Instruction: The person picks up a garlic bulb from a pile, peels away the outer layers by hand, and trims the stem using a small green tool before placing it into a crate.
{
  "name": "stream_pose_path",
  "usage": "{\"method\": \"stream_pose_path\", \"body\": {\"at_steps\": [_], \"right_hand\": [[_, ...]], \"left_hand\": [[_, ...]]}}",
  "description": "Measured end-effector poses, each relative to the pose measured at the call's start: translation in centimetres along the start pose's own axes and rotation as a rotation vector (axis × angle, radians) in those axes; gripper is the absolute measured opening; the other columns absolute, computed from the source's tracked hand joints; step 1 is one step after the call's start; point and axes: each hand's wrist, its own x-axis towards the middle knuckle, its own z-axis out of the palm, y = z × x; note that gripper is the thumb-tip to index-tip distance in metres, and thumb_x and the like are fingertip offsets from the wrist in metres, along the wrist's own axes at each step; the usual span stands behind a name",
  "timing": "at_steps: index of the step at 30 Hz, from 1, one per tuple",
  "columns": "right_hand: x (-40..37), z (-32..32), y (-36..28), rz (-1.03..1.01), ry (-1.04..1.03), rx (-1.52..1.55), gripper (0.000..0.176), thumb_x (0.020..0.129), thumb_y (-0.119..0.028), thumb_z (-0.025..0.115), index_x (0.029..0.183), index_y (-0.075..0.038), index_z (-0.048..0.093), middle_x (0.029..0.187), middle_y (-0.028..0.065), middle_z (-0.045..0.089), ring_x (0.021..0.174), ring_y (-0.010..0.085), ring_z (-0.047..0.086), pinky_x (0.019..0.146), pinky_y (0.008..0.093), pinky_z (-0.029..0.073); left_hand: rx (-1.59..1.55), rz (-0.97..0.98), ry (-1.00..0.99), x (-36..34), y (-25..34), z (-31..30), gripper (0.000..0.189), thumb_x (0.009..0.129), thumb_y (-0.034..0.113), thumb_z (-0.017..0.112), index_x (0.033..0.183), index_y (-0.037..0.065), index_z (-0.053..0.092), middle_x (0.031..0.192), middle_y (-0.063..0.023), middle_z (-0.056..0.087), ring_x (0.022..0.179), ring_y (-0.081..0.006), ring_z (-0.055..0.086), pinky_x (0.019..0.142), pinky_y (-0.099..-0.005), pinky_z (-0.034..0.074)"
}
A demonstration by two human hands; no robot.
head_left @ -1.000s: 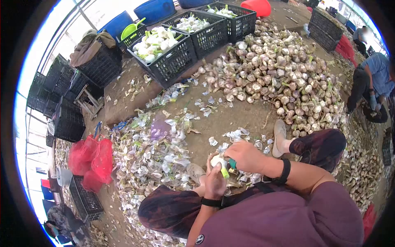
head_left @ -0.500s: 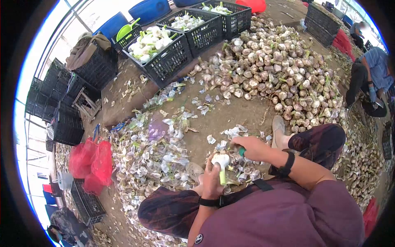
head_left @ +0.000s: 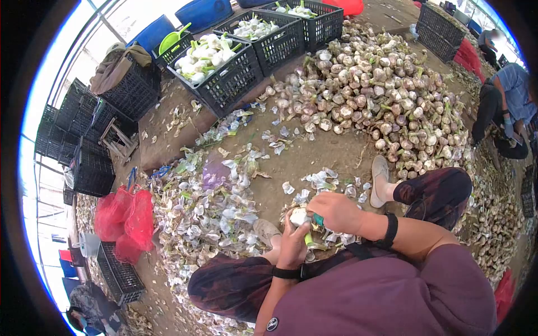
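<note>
My left hand (head_left: 292,245) is closed around a peeled white garlic bulb (head_left: 299,217), its green stem (head_left: 309,239) pointing down toward my lap. My right hand (head_left: 340,213) is wrapped around a small green-handled tool (head_left: 318,219), pressed close against the bulb's right side. Fingers hide most of the tool, so its blade or tip cannot be made out. Loose garlic skins (head_left: 224,210) lie on the ground around my feet.
A large heap of unpeeled garlic (head_left: 386,84) lies ahead to the right. Black crates (head_left: 230,84) of white garlic stand at the back, a green scoop (head_left: 172,39) in one. Red mesh bags (head_left: 126,218) lie left. Other people (head_left: 513,95) sit right and lower left.
My right hand has moved down and left with the green-handled tool, from above the bulb to against it. The bulb has turned and tilted slightly in my left hand.
</note>
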Motion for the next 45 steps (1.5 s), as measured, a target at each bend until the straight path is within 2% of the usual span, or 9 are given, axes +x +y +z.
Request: {"method": "stream_pose_path", "body": {"at_steps": [17,20,24,27,30,34,37,40,45], "right_hand": [[0.2,0.2,0.9,-0.166,-0.051,-0.124,0.019,0.071,-0.012,0.055,0.089,-0.004,0.053,0.078,0.0080,0.055,0.077,0.0243,0.057,0.064,0.0338,0.050],[1.2,-0.6,1.5,-0.022,-0.047,-0.185,0.018,0.070,-0.011,0.057,0.087,-0.004,0.055,0.079,0.0091,0.056,0.079,0.0249,0.058,0.064,0.0360,0.050],[-0.5,1.2,6.6,0.283,-0.288,-0.409,0.013,0.073,-0.009,0.059,0.085,-0.005,0.059,0.087,0.0131,0.062,0.089,0.0298,0.059,0.068,0.0394,0.049],[0.0,-0.5,5.0,0.428,-0.416,-0.029,0.017,0.072,-0.008,0.059,0.089,-0.004,0.059,0.091,0.0130,0.062,0.093,0.0326,0.057,0.072,0.0412,0.047],[0.4,-1.2,2.3,0.291,-0.183,0.253,0.021,0.071,-0.007,0.060,0.092,-0.004,0.059,0.091,0.0135,0.062,0.093,0.0336,0.056,0.076,0.0408,0.046],[0.4,-0.2,-0.7,0.064,0.010,0.236,0.022,0.072,-0.009,0.060,0.092,-0.004,0.057,0.086,0.0158,0.060,0.087,0.0335,0.056,0.075,0.0400,0.045],[0.5,0.6,-0.1,0.187,-0.065,0.267,0.018,0.073,-0.011,0.061,0.089,-0.004,0.055,0.082,0.0144,0.059,0.083,0.0343,0.055,0.072,0.0412,0.044],[0.7,0.9,2.6,0.348,0.215,0.053,0.013,0.075,-0.011,0.059,0.086,-0.006,0.055,0.079,0.0133,0.058,0.081,0.0344,0.055,0.070,0.0418,0.044],[0.3,0.4,-0.3,0.232,-0.012,0.166,0.017,0.074,-0.010,0.059,0.089,-0.004,0.055,0.085,0.0143,0.057,0.084,0.0338,0.055,0.072,0.0409,0.044]], "left_hand": [[0.102,-0.100,0.008,-0.2,0.3,-0.3,0.061,0.076,-0.004,0.051,0.131,0.008,0.027,0.112,-0.0086,0.048,0.101,-0.0185,0.052,0.084,-0.0308,0.046],[0.309,0.000,-0.033,-0.3,0.4,0.4,0.066,0.070,-0.008,0.052,0.129,0.006,0.027,0.119,-0.0118,0.047,0.106,-0.0203,0.050,0.087,-0.0304,0.044],[0.481,0.252,-0.073,-0.1,-0.1,0.4,0.072,0.065,-0.012,0.054,0.129,0.005,0.025,0.123,-0.0147,0.046,0.110,-0.0209,0.049,0.091,-0.0305,0.042],[0.654,0.384,0.020,0.2,-0.1,0.4,0.070,0.066,-0.012,0.055,0.128,0.002,0.026,0.125,-0.0162,0.046,0.112,-0.0222,0.050,0.093,-0.0305,0.041],[0.814,0.411,0.130,0.6,-0.2,0.2,0.071,0.066,-0.011,0.059,0.128,0.000,0.027,0.124,-0.0168,0.048,0.112,-0.0226,0.050,0.095,-0.0305,0.041],[1.035,0.446,0.210,0.6,-0.3,0.6,0.073,0.065,-0.009,0.065,0.128,-0.001,0.028,0.120,-0.0170,0.048,0.112,-0.0224,0.050,0.096,-0.0304,0.040],[1.036,0.476,0.193,0.7,-0.5,0.3,0.074,0.064,-0.009,0.066,0.128,-0.001,0.029,0.118,-0.0165,0.049,0.112,-0.0234,0.049,0.097,-0.0310,0.039],[0.891,0.491,0.170,0.3,-0.3,0.4,0.073,0.064,-0.008,0.066,0.127,-0.001,0.031,0.119,-0.0162,0.048,0.114,-0.0248,0.048,0.097,-0.0318,0.039],[1.159,0.544,0.251,0.8,-1.2,-0.7,0.070,0.065,-0.005,0.069,0.126,0.000,0.034,0.115,-0.0167,0.051,0.110,-0.0258,0.052,0.095,-0.0325,0.041]]}}
